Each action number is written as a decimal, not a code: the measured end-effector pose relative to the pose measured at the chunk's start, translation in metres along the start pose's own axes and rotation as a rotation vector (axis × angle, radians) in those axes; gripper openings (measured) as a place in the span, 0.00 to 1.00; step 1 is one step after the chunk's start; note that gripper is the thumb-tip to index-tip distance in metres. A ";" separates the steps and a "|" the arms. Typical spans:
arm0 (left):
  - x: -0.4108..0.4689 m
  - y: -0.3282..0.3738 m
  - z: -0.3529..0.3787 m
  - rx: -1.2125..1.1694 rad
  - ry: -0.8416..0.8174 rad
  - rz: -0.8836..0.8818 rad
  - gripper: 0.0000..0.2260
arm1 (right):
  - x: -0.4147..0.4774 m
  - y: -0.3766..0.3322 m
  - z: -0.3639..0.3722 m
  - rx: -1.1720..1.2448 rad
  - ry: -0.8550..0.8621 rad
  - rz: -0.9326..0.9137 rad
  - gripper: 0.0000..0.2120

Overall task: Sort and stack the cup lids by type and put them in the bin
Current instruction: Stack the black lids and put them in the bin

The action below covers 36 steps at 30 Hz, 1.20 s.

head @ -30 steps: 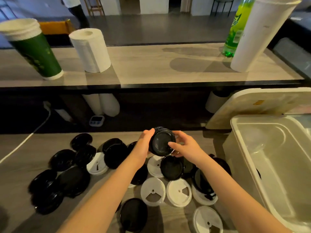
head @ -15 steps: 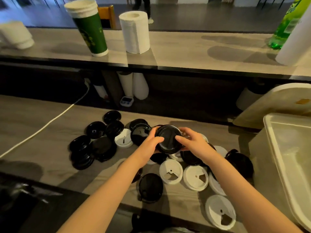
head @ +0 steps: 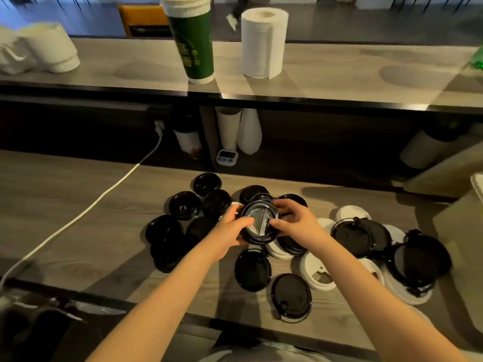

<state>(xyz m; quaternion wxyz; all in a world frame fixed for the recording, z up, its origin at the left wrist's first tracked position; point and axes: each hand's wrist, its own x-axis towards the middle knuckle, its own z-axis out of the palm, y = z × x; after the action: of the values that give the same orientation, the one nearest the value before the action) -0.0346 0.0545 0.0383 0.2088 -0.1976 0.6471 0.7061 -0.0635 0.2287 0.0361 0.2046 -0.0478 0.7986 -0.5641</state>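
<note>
A café counter: stacked paper cups (head: 192, 40), scattered cup lids (head: 252, 270)

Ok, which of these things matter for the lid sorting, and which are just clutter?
For the job: held black lids, gripped by left hand and right hand; loose black lids; white lids.
Just lying about: green cups, paper towel roll, white cable, timer.

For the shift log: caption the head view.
Left hand and right hand grip a black cup lid over loose black lids and white lids on the counter.
</note>
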 end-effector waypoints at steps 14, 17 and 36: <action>0.011 -0.001 -0.143 -0.219 0.439 0.059 0.13 | 0.109 -0.036 0.108 -0.604 0.013 -0.083 0.22; 0.013 0.000 -0.157 -0.229 0.490 0.066 0.10 | 0.129 -0.035 0.123 -0.869 -0.153 -0.098 0.34; 0.037 0.019 -0.160 -0.370 0.526 -0.039 0.11 | 0.153 -0.023 0.116 -0.801 -0.140 -0.049 0.41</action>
<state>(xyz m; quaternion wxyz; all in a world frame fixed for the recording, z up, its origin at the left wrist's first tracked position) -0.0740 -0.1044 0.0200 0.0085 -0.4202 0.5355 0.7325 -0.1621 0.0712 -0.0173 0.2102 -0.1809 0.9378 -0.2086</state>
